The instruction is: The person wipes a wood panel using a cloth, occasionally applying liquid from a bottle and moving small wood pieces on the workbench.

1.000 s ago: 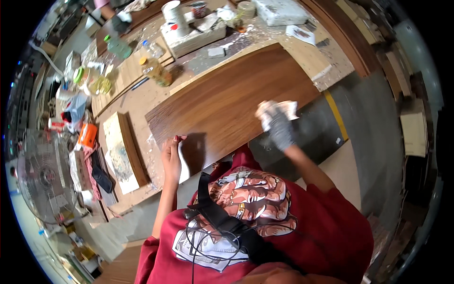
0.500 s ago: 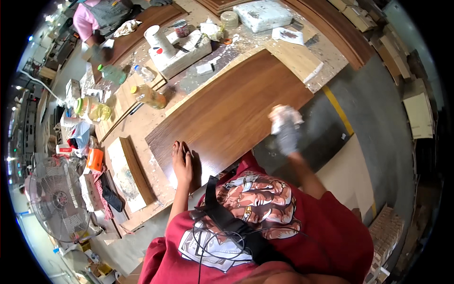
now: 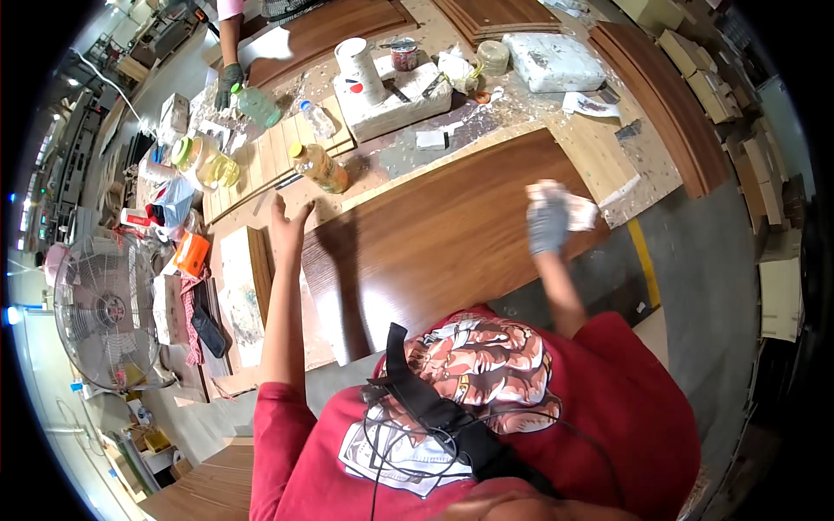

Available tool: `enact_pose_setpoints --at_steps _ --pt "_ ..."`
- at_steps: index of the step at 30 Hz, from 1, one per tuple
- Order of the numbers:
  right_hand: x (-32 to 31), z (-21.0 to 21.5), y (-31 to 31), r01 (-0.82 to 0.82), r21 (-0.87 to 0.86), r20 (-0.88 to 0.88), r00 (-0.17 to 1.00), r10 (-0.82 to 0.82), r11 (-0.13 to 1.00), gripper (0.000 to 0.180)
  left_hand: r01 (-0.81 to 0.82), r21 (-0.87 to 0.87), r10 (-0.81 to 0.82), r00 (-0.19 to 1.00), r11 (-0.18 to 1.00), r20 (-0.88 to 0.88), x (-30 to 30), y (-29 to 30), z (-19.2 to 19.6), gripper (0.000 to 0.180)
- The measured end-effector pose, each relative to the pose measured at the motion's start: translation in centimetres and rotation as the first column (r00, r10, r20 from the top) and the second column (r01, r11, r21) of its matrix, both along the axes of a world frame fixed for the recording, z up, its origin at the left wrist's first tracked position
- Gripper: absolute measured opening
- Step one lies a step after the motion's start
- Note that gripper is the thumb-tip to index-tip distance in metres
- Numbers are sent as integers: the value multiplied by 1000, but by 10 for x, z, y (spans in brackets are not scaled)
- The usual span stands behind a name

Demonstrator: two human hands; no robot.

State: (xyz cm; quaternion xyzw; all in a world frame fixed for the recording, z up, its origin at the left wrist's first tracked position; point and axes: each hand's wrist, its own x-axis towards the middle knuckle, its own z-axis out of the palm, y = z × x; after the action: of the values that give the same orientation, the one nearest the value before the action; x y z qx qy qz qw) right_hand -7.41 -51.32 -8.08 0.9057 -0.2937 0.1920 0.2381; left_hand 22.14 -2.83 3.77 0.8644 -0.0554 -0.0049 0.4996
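Brown glossy panel point(image 3: 443, 234) — left hand point(image 3: 287, 224) flat, right hand point(image 3: 549, 224) gripping rag point(image 3: 578, 208).

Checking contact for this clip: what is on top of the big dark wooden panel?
On the wooden panel, the gloved right hand presses a white rag near its right edge. The bare left hand rests at the far left corner. Whatever the rag and glove cover cannot be seen.
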Motion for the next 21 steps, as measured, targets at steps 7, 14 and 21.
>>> enact_pose_setpoints --at_steps 7,14,21 --pt "94 94 224 -421 875 3 501 865 240 36 -59 -15 60 997 998 42 55 -36 -42 98" --pt "86 49 -60 -512 795 504 856 114 326 36 66 -185 -43 991 980 126 56 -75 -26 65" --pt "72 46 28 -483 867 444 860 249 123 39 170 -315 -177 984 934 6 -4 -72 24 75"
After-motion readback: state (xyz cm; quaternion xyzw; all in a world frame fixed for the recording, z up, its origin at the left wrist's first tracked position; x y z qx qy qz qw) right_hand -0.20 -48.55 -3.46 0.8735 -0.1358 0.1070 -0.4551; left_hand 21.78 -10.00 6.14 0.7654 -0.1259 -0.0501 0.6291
